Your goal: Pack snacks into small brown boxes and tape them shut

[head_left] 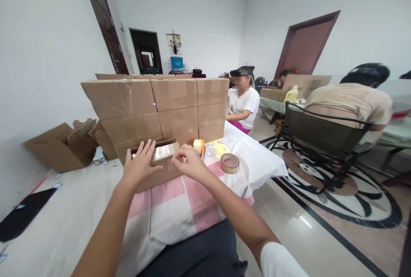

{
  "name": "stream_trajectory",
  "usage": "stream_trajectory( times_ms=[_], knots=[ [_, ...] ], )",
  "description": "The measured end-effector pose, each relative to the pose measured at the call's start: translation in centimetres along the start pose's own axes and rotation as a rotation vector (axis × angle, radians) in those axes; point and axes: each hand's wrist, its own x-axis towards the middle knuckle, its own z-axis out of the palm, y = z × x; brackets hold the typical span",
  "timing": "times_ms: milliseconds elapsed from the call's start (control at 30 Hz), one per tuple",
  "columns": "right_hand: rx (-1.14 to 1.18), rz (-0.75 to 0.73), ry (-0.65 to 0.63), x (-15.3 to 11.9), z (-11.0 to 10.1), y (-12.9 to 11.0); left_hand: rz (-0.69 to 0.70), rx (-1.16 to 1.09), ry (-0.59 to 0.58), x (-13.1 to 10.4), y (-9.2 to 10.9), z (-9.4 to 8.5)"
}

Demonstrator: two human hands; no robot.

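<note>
An open cardboard box [157,176] sits on the cloth-covered table in front of me, with shiny, clear-wrapped contents [163,151] showing inside. My left hand [140,161] rests over the box's left part, fingers spread, holding nothing. At the box's right end is my right hand [187,160], its thumb and fingertips pinched together; what they hold, if anything, is too small to make out. A roll of tape [230,163] lies right of my right hand. Behind that hand stands a yellow and white roll [199,145], beside a yellow sheet with small grey pieces [218,147].
Stacked closed cardboard boxes [175,108] form a wall behind the open box. More open cartons [69,146] stand at the left. A black mat [24,215] lies at the left edge. One person in white [244,101] sits beyond the table; another sits in a chair [327,133] at right.
</note>
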Motion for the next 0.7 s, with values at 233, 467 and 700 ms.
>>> stream_trajectory(
  times_ms=[233,467,700],
  knots=[
    [0.424,0.171,-0.137,2.8,2.1,2.4,-0.034,-0.021,-0.09,-0.1,-0.7,1.9],
    [0.565,0.098,-0.395,7.7,3.4,3.1,-0.029,0.012,-0.062,-1.8,0.6,0.9],
    [-0.038,0.177,-0.302,9.1,4.7,2.4,-0.058,-0.153,0.103,-4.1,2.3,0.3]
  ],
)
